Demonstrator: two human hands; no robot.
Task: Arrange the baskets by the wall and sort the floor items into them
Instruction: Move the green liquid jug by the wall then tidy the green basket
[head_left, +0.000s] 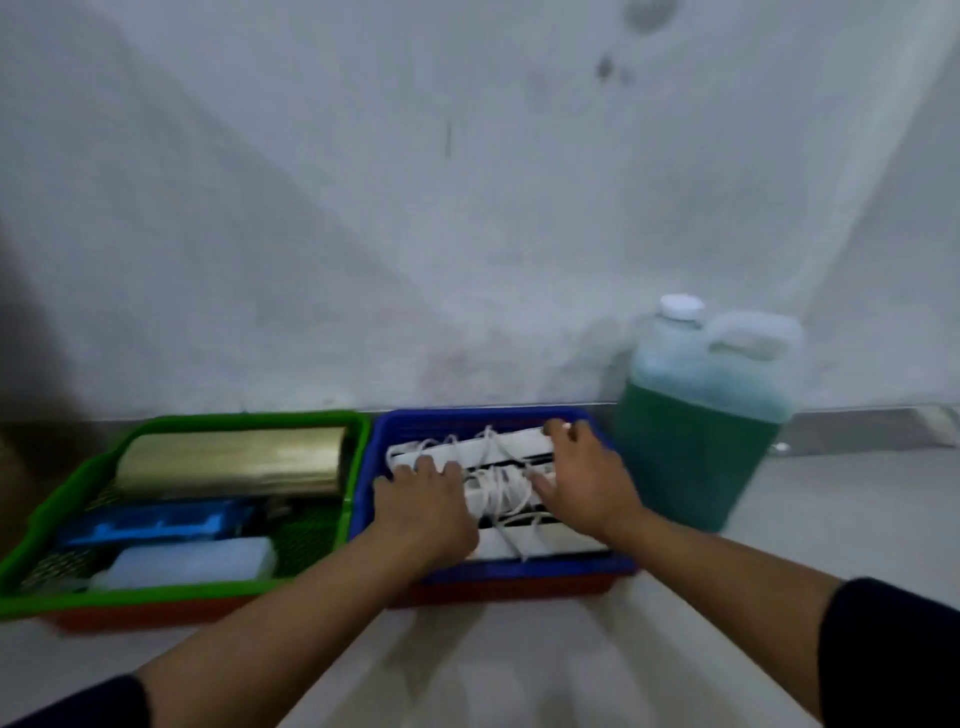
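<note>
A green basket (358, 467) and a blue basket (519, 569) stand side by side on the floor against the white wall. The green one holds a gold roll (228, 462), a blue box (150, 525) and a pale plastic box (192, 564). White power strips wound with white cords (498, 486) fill the blue basket. My left hand (423, 506) lies on their left part, fingers spread. On their right part rests my right hand (582, 480), fingers apart and reaching to the far strip. Neither hand visibly grips anything.
A plastic jug of green liquid (701, 415) with a white cap stands right of the blue basket, close to my right hand. A red edge (498, 590) shows under both baskets' front rims. Pale floor stretches in front and to the right.
</note>
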